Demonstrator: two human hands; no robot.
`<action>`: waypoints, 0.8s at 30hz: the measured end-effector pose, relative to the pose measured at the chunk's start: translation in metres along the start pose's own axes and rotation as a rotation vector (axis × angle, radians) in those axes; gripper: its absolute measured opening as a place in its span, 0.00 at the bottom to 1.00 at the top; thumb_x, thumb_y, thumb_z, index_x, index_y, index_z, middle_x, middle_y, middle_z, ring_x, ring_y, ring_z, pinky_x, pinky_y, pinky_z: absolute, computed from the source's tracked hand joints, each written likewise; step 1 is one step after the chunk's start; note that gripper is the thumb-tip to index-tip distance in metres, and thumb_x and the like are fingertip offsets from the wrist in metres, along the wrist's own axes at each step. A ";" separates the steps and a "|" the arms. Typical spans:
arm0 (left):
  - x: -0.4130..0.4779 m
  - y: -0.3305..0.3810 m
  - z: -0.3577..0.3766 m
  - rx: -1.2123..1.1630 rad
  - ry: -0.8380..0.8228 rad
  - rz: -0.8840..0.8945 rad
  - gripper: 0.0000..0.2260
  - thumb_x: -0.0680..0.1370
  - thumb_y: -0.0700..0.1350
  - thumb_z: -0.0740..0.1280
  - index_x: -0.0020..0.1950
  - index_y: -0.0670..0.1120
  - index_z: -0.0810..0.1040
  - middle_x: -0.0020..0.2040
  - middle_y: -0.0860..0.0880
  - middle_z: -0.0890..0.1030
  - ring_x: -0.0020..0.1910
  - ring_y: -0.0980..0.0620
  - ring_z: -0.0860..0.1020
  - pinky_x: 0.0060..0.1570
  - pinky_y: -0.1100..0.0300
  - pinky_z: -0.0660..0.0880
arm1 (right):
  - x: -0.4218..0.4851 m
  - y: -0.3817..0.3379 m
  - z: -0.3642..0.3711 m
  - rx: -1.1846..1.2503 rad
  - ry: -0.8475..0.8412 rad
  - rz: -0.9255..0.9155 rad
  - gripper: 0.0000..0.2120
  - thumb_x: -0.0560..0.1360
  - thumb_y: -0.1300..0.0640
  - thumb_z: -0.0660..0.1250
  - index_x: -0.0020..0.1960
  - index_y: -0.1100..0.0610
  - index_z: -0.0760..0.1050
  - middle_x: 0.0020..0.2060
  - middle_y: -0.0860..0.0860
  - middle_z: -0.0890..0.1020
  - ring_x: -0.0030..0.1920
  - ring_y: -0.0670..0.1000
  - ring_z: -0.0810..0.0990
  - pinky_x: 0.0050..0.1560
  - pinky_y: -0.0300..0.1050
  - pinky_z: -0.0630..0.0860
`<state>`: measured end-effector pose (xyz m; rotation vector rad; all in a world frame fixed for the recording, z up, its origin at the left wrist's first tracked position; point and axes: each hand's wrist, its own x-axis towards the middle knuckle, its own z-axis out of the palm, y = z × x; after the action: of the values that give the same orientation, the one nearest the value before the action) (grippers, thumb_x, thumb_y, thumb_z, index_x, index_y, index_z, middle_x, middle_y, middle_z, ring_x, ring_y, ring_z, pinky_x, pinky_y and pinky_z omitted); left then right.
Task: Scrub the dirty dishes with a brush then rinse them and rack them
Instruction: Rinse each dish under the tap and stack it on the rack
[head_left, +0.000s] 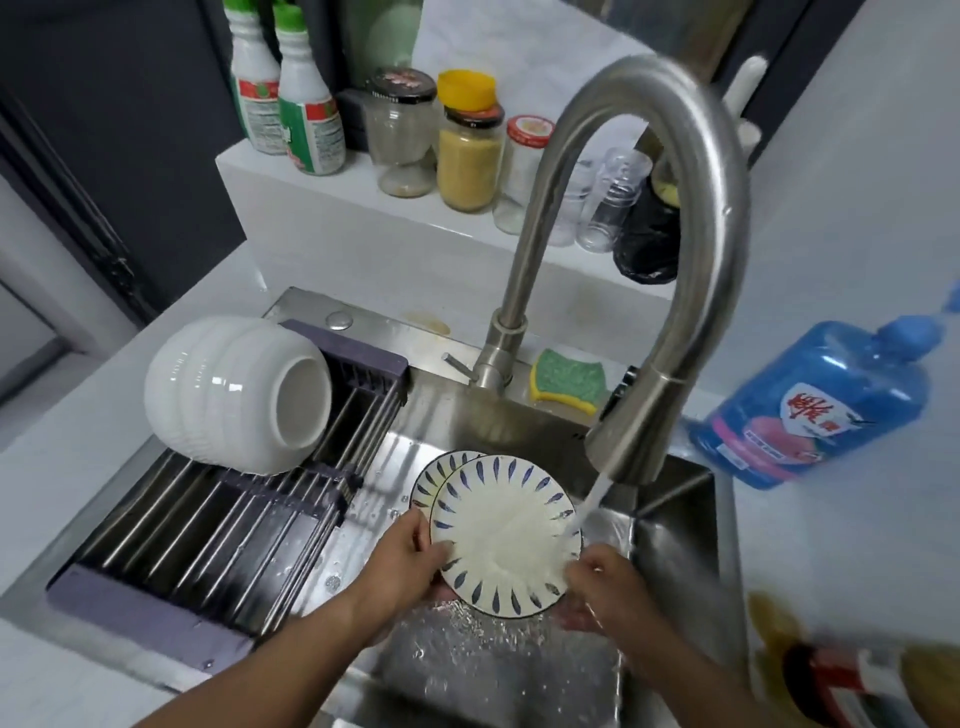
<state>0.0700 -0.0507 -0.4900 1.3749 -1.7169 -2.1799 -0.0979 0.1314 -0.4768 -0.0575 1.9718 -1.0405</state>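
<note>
Over the sink (670, 530) the left hand (410, 561) grips the patterned plate (506, 530) by its left rim, and the right hand (605, 577) curls round the lower right rim. The faucet (623, 447) hangs near above; its stream (592, 499) strikes the plate's right edge. A second plate (439, 470) lies just behind, partly covered. To the left sits the rack (208, 530) with stacked white bowls (234, 395) at its far end

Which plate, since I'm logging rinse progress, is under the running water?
The front plate, gripped by the left hand and right hand: the faucet stream hits its right rim. The rear plate sits behind it, mostly covered.
</note>
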 end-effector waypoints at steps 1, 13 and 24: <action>-0.007 0.002 0.001 0.000 -0.004 -0.011 0.10 0.81 0.35 0.67 0.46 0.40 0.66 0.37 0.42 0.77 0.29 0.45 0.82 0.40 0.42 0.83 | -0.007 -0.004 -0.003 0.000 0.005 -0.021 0.04 0.79 0.66 0.66 0.48 0.63 0.70 0.38 0.61 0.81 0.32 0.55 0.80 0.36 0.56 0.84; -0.074 0.044 0.002 0.291 -0.131 0.150 0.24 0.81 0.51 0.70 0.73 0.54 0.64 0.65 0.45 0.76 0.60 0.47 0.79 0.63 0.44 0.78 | -0.062 -0.050 -0.026 -0.118 0.019 -0.099 0.13 0.82 0.66 0.54 0.51 0.60 0.78 0.32 0.59 0.83 0.28 0.53 0.78 0.29 0.42 0.74; -0.076 0.076 0.008 0.918 -0.320 0.604 0.11 0.80 0.48 0.69 0.61 0.59 0.79 0.48 0.59 0.82 0.44 0.60 0.79 0.44 0.64 0.73 | -0.082 -0.110 -0.038 -0.194 -0.028 0.039 0.17 0.83 0.59 0.57 0.52 0.71 0.78 0.28 0.59 0.79 0.21 0.50 0.75 0.19 0.38 0.68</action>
<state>0.0761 -0.0337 -0.3837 0.3845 -2.9409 -1.3415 -0.1116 0.1179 -0.3354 -0.1387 2.0347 -0.8166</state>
